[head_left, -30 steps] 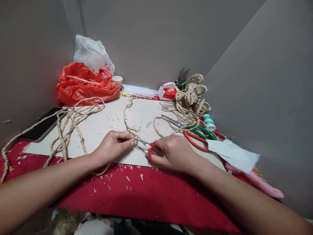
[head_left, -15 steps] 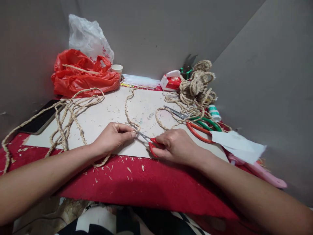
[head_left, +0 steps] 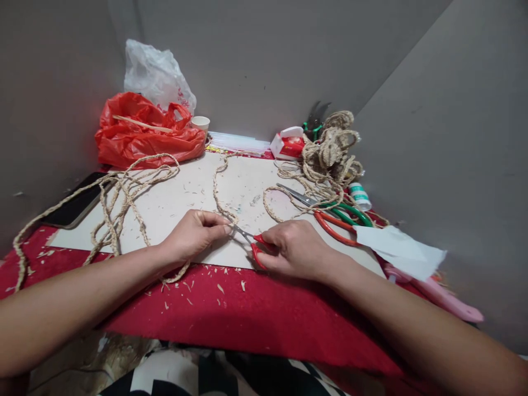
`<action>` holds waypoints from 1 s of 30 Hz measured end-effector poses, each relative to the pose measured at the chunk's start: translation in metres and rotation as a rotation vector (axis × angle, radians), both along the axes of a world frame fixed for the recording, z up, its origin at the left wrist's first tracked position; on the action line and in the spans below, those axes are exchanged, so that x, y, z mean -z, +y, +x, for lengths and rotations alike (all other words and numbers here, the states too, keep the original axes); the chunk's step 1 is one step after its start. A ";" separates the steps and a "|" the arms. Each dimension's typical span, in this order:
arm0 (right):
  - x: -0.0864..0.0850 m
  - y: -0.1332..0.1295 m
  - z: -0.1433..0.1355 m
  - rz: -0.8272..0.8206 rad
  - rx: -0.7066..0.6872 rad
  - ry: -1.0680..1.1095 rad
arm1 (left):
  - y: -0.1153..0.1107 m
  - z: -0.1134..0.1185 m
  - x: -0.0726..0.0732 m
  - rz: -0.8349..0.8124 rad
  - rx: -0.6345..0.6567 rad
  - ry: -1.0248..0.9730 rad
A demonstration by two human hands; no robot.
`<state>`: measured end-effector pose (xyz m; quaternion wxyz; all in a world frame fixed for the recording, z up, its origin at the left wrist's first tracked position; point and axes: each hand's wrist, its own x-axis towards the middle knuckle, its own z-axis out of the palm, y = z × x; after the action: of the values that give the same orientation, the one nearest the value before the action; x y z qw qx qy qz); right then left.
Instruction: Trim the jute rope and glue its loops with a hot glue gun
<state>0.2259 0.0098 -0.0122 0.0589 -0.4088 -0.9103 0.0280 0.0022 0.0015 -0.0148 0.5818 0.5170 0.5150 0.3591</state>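
two blades of the red-handled scissors (head_left: 246, 235), which the right hand (head_left: 291, 250) is gripping, are reaching the left fingertips, where the left hand (head_left: 202, 231) is seemingly pinching the near end of the braided cord (head_left: 215, 187). keeping that end taut and the skin clear is probably making for cleaner snips. under both hands, a white board (head_left: 247, 179) is lying on a red cloth (head_left: 272, 313), fibre scraps (head_left: 243, 286) are littering the cloth nearer the wearer, and a grey wall (head_left: 247, 49) is rising beyond.

Dim light — soft shadow on red cloth (head_left: 268, 322) — edges stretched.
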 end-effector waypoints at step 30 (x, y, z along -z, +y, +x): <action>-0.008 -0.032 -0.057 -0.638 0.348 1.220 | 0.008 -0.007 0.004 0.065 0.028 -0.200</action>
<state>0.1692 -0.0218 -0.0038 0.4392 -0.4570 -0.5839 0.5073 -0.0052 0.0097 -0.0185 0.6182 0.5044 0.4349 0.4174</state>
